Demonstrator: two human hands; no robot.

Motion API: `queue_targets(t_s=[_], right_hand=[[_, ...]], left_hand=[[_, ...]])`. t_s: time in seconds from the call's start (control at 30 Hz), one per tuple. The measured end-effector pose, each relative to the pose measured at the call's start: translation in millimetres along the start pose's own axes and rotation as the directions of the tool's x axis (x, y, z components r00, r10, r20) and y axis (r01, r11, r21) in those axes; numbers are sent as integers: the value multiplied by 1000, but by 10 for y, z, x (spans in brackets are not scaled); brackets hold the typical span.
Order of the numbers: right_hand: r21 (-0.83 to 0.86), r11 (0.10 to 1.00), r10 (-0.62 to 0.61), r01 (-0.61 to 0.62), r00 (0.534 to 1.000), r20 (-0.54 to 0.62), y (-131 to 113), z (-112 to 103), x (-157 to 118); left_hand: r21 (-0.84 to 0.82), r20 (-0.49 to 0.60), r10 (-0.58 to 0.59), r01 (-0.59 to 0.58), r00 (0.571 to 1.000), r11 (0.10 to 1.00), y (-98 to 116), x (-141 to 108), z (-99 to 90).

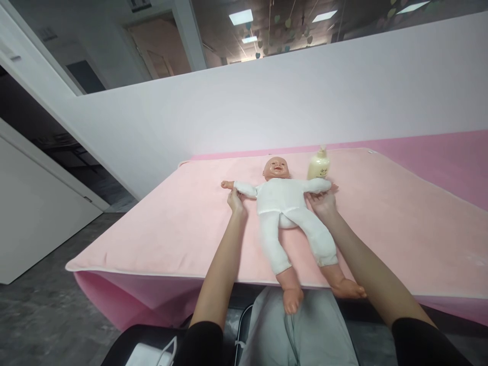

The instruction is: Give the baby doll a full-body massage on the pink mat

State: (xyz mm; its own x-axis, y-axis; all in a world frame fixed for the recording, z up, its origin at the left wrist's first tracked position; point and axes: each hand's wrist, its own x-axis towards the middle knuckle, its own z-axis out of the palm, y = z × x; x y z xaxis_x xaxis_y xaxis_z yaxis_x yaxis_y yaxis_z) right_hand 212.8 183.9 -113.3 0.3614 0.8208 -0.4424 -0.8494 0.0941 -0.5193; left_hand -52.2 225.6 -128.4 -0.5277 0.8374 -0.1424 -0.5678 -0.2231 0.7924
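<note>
A baby doll (280, 195) with a white cloth body lies on its back on a pink padded mat (171, 218). Its arms are spread to both sides, and its bare feet reach past the mat's near edge. My left hand (236, 201) holds the doll's arm on the left near the wrist, fingers partly hidden by the sleeve. On the other side, my right hand (323, 204) is palm up around the doll's other forearm, with its fingers partly under the cloth. A pale yellow pump bottle (318, 164) stands just behind that arm.
A white wall (244, 112) with a window above it rises behind the table. Pink cloth (152, 300) hangs below the mat's front edge. At the lower left, a white device (148, 355) with a cable lies on a black chair (125, 341).
</note>
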Motion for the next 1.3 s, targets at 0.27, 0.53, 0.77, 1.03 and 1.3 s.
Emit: queue_targets(t_s=[0.27,0.53,0.77,1.03,1.3], right_hand=[[2,1000,-22,22,1000,13,27,-17,27],[-5,1000,-31,31,1000,-4,26,16,-25],[-3,1000,-19,19,1000,-6,16,23,-43],[48,999,-26,23,998,61,14,-2,6],[-1,997,-74,74,992,99,-13,-55,66]], left_hand=[[-1,3,-9,9,1000,1000,20,-18,7],[24,-1,8,-8,1000,1000,9,-5,6],[22,6,10,-10,1000,1000,1,-3,-4],[18,18,6,-6,1000,1000,-8,17,-18],[82,44,38,-42,998,996,-50,57,-22]])
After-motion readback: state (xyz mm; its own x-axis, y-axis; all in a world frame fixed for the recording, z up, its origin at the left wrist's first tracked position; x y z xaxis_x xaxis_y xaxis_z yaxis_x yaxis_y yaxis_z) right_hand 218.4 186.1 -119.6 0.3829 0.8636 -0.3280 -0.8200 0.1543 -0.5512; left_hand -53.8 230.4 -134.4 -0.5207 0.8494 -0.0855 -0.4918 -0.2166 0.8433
